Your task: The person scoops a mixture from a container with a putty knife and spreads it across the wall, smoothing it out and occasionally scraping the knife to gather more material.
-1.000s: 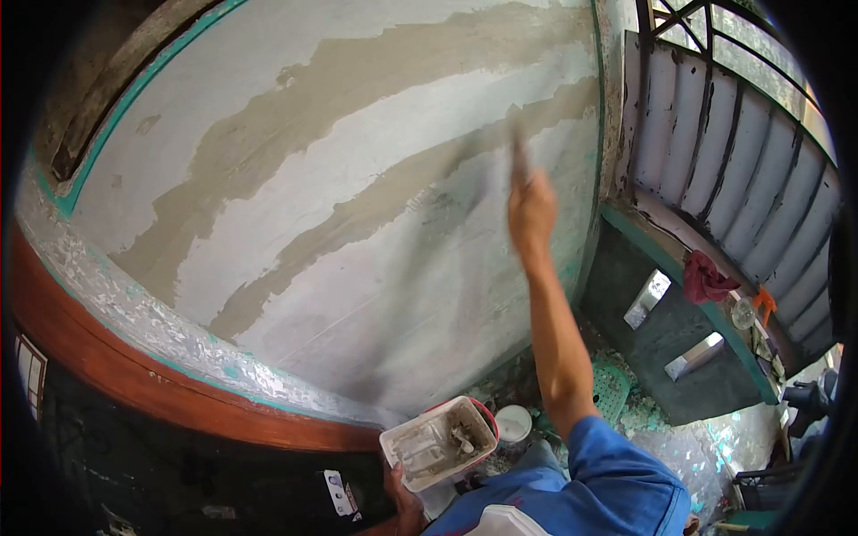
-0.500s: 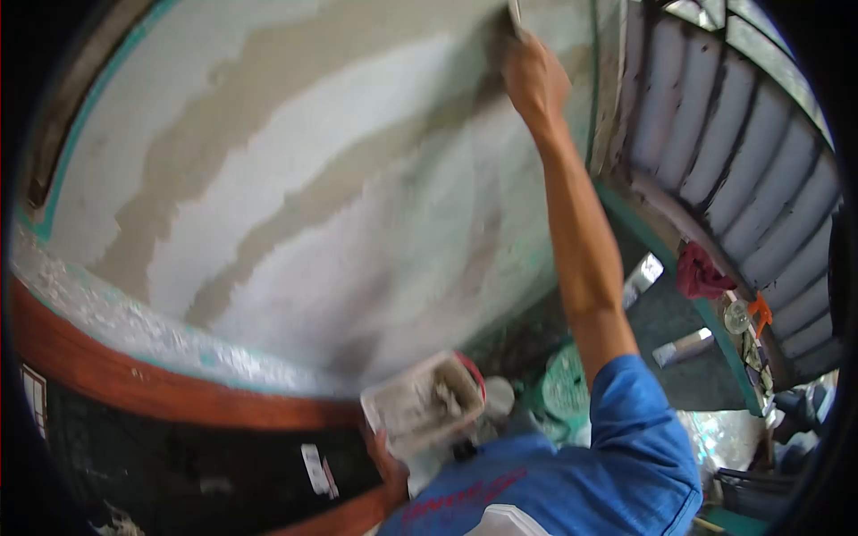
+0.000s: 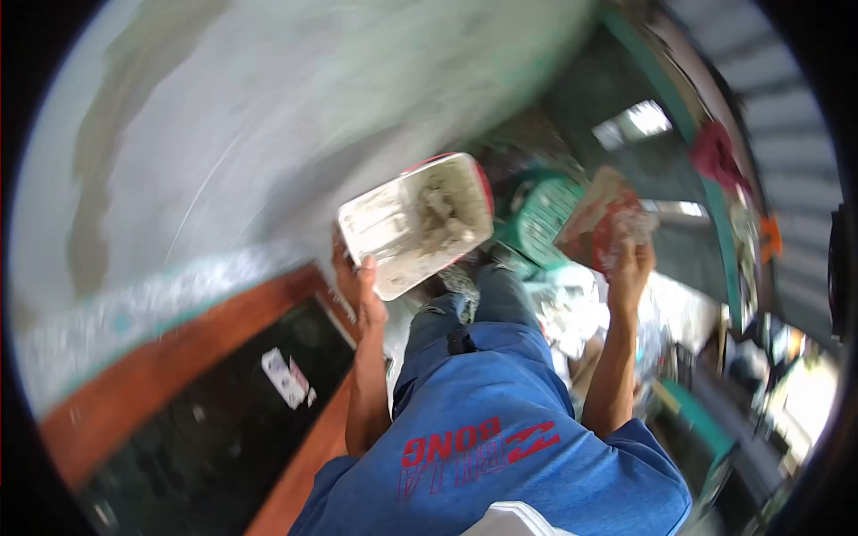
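By the wall | left hand [image 3: 357, 281] fingers grip tray [image 3: 416, 223] rim | right hand [image 3: 628, 268] fingers clasp trowel [image 3: 603, 223]

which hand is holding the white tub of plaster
The left hand grips the white tub by its near edge; the right hand holds a flat reddish scraper instead.

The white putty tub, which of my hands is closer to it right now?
Left. Your left hand grips the near edge of the white putty tub. Your right hand is off to its right, apart from it, holding up a flat scraper.
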Demonstrator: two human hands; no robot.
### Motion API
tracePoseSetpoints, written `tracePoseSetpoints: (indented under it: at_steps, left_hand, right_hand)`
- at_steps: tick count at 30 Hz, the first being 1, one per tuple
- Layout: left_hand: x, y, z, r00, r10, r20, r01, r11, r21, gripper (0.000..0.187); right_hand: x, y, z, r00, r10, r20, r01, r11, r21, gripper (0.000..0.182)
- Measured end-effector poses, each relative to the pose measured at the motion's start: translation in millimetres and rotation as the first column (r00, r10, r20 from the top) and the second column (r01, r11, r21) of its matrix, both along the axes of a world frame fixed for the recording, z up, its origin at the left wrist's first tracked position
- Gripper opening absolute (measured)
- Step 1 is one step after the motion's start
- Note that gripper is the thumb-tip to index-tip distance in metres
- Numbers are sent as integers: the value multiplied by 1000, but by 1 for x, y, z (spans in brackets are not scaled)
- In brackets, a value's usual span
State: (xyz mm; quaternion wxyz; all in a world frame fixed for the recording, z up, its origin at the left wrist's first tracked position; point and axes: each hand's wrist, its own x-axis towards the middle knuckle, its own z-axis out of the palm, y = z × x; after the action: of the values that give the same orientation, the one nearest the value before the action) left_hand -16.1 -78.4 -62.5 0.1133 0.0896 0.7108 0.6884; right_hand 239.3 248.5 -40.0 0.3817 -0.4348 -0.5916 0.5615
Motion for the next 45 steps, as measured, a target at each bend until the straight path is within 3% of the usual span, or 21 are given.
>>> tracePoseSetpoints:
  at_steps: [4,6,9,11,14,16,17,18,20,22,24,28,32,33,36,38,39,40,42,43,45]
  left_hand:
    - [-8,9,-78,958,-166,232,163,986,30,96]
    - [-9,33,-121,898,-254,359,302,949,-85,89]
    - [9,97,-203,835,-499,234,540,823,-174,86]
    - [29,155,-220,719,-630,293,674,736,-71,86]
    - [62,220,-266,535,-751,387,785,611,100,85]
    - [87,246,-281,560,-713,422,786,618,2,87]
    - [94,251,-275,547,-749,373,816,577,-37,84]
    - [99,253,-298,528,-757,385,828,559,-36,84]
    - [102,252,-349,554,-697,455,741,662,111,75]
    - [91,224,-383,366,-709,603,833,538,127,65]
    - [88,210,-368,474,-715,514,849,526,-52,61]
    - [105,167,-295,718,-315,621,482,868,-117,87]
    - [157,102,-217,567,-610,553,649,745,156,79]
    - [170,84,-220,557,-584,591,646,752,133,72]
    - [190,119,-187,561,-209,801,259,963,70,57]
    - [177,131,-187,584,-206,785,217,972,94,54]
    - [167,132,-192,560,-207,803,188,975,120,54]
    - [159,129,-199,627,-207,751,236,969,70,57]
    - [138,117,-213,701,-239,672,477,857,-194,50]
    - [130,122,-209,671,-307,675,546,820,-169,54]
    - [131,133,-218,651,-313,692,529,841,-117,55]
  right_hand:
    - [92,-57,-5,778,-119,617,155,988,-5,27]
    - [135,-84,-35,827,-258,499,312,950,-27,26]
    - [150,-117,-79,855,-474,211,519,794,-317,27]
    - [159,-138,-106,839,-537,88,496,690,-526,23]
    - [135,-141,-116,854,-510,99,460,654,-600,25]
    - [137,-138,-148,816,-575,63,454,568,-687,25]
    - [140,-143,-161,769,-637,50,448,483,-752,26]
    - [131,-137,-169,758,-645,-99,379,559,-737,27]
    - [118,-125,-163,733,-678,53,414,382,-827,25]
    - [126,-128,-198,773,-634,-6,324,403,-856,27]
    - [106,-117,-194,731,-667,-142,181,391,-902,31]
    - [75,-105,-202,795,-595,-117,149,379,-913,38]
    - [39,-107,-204,853,-507,-123,116,415,-903,32]
    - [34,-116,-213,837,-509,-203,53,444,-894,29]
    - [23,-132,-221,938,-169,-303,-158,569,-807,27]
    - [22,-109,-206,947,-98,-306,-183,616,-766,29]
    - [27,-92,-207,982,-5,191,112,826,-553,34]
    - [31,-73,-208,769,-68,635,227,959,-172,40]
    - [33,-18,-204,563,-105,820,-57,985,165,38]
    - [30,-3,-218,563,-98,821,-64,985,162,38]
    - [32,20,-253,337,133,932,-340,941,-11,31]
